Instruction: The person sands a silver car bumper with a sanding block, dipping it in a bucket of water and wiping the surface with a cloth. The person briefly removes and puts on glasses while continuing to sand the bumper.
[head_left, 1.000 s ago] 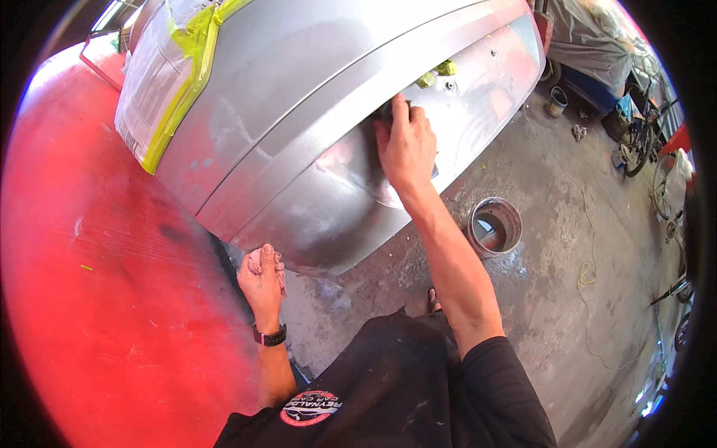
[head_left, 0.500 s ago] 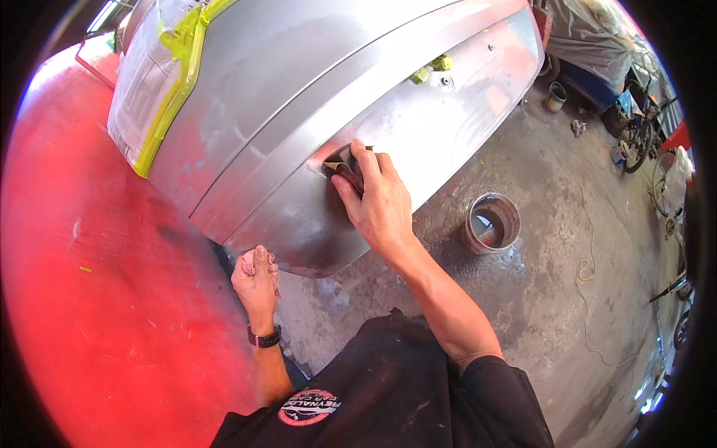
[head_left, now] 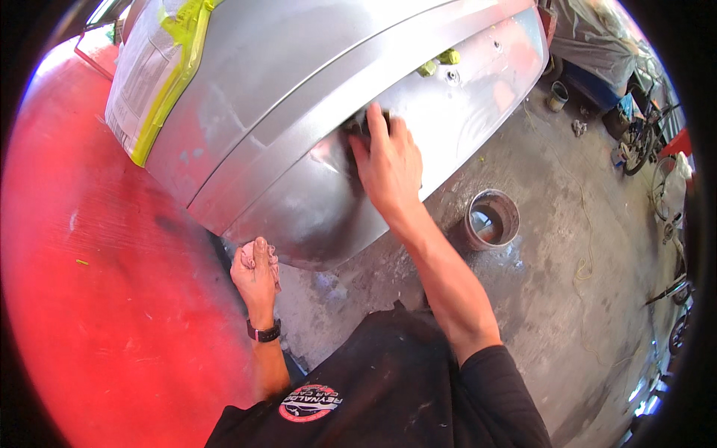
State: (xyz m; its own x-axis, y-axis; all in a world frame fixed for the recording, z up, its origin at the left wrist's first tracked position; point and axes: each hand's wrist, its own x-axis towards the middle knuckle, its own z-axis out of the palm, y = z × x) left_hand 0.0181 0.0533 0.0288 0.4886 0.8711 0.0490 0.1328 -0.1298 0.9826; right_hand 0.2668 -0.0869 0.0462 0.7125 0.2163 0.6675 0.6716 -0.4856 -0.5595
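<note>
A silver-grey car body (head_left: 299,97) with bare, reddish and dull patches fills the upper middle. My right hand (head_left: 392,164) presses a dark folded piece of sandpaper (head_left: 358,125) against its lower curved panel, just below a long seam; the fingers hide most of the sheet. At the panel's near lower corner, my left hand (head_left: 254,282) is closed around a crumpled pink cloth (head_left: 270,263). Yellow-green masking tape (head_left: 168,97) holds paper (head_left: 138,89) over part of the body at the upper left.
A bucket of murky water (head_left: 491,220) stands on the stained concrete floor (head_left: 553,299), right of my forearm. A large red surface (head_left: 112,299) lies to the left. Bicycles (head_left: 646,138), a small can (head_left: 557,97) and a plastic-covered object (head_left: 594,33) line the far right.
My right hand has slid up and to the right along the panel with the sandpaper. The left hand keeps its hold on the cloth at the corner.
</note>
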